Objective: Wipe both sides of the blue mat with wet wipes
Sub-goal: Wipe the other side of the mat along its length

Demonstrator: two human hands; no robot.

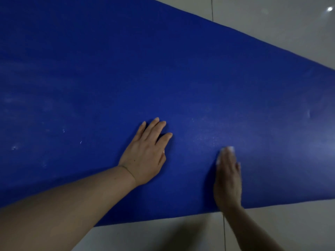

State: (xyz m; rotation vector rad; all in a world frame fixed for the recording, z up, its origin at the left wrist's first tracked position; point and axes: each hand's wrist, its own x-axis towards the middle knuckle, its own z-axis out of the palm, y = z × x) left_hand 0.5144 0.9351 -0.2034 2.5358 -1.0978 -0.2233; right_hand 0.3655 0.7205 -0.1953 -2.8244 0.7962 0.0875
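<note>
Mat: the blue mat [163, 69] lay flat on the pale tiled floor [272, 19], filling most of my view, its near edge running just in front of me and its far edge slanting away to the right.
Left hand: my left hand [146, 153] rested palm down on the mat near its near edge, fingers [154, 125] straight and slightly spread, holding nothing.
Right hand: my right hand [228, 178] lay flat on the mat just right of the left, blurred, its fingers straight and close together, pressing a white wet wipe [229, 149] against the mat.
Wipe: only its white edge showed past my fingertips and along the left side of the fingers; the rest was hidden under my hand.
Mat surface: small white specks and faint pale smears showed left of my left hand and between my two hands.
Floor: a dark grout line [212, 8] ran across the tiles beyond the far edge.
</note>
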